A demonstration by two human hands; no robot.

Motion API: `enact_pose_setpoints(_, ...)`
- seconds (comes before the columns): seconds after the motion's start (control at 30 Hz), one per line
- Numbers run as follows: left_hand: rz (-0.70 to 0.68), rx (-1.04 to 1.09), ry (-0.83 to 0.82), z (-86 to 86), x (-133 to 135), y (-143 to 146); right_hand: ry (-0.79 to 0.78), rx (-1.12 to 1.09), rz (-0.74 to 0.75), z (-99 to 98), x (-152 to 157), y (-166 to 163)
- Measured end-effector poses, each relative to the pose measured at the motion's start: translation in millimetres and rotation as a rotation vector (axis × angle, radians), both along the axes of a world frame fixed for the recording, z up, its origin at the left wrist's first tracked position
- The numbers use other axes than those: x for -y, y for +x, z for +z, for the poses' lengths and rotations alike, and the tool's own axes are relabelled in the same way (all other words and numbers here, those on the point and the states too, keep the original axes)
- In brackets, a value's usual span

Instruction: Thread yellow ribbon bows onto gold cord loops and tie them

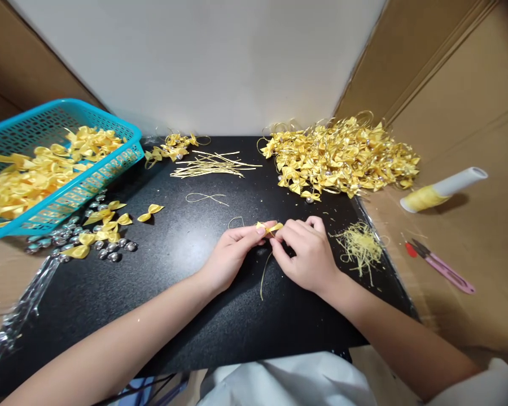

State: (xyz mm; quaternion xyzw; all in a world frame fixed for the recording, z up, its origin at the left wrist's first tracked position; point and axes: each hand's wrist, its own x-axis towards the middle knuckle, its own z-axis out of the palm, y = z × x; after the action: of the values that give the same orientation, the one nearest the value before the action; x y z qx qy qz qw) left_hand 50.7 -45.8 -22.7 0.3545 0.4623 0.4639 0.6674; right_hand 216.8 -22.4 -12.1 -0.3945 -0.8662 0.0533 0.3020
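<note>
My left hand (pixel 232 248) pinches a small yellow ribbon bow (pixel 269 228) above the black table (pixel 173 316). Close against it on the right, my right hand (pixel 307 254) has its fingers closed at the bow, on a thin gold cord (pixel 264 276). One end of the cord hangs down below the fingers; a loop shows behind my left hand. Whether a bell is under the bow is hidden by the fingers. Just beyond lies a loose twisted cord (pixel 206 198), and farther back a bundle of straight cut cords (pixel 214 164).
A blue basket (pixel 131 135) of yellow bows stands at left, beside silver bells (pixel 114 256) and loose bows (pixel 110 225). Finished bows with cords (pixel 342 160) are heaped back right. Cord scraps (pixel 362 248), pink thread snips (pixel 446 270) and a tube (pixel 449 188) lie at right.
</note>
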Motion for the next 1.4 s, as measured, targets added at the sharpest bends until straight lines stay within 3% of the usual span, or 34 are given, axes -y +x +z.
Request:
enact_pose_setpoints(0.3,0.007,-0.091,0.032,1.4,0,0,-0.160,-0.154,-0.070,-3.3,5,4)
enact_pose_setpoints(0.47,-0.003,-0.141,0.067,3.3,1,3,-0.322,-0.225,0.018,-2.6,6,0)
enact_pose_setpoints(0.63,0.082,-0.076,0.043,0.9,-2,1,-0.473,-0.285,0.168,0.9,7,4)
enact_pose_setpoints(0.9,0.084,-0.098,0.050,-0.5,-2,-3,-0.457,-0.270,0.168,2.8,9,6)
enact_pose_setpoints(1.1,0.065,-0.100,0.065,-1.9,-1,-3,-0.313,-0.467,-0.025,6.1,-2,19)
enact_pose_setpoints(1.3,0.045,-0.094,0.083,-2.4,-2,-3,-0.375,-0.637,-0.070,1.0,-13,26)
enact_pose_setpoints(1.4,-0.010,-0.112,0.122,-2.6,-3,-4,-0.540,-0.651,0.004,-3.0,-19,23)
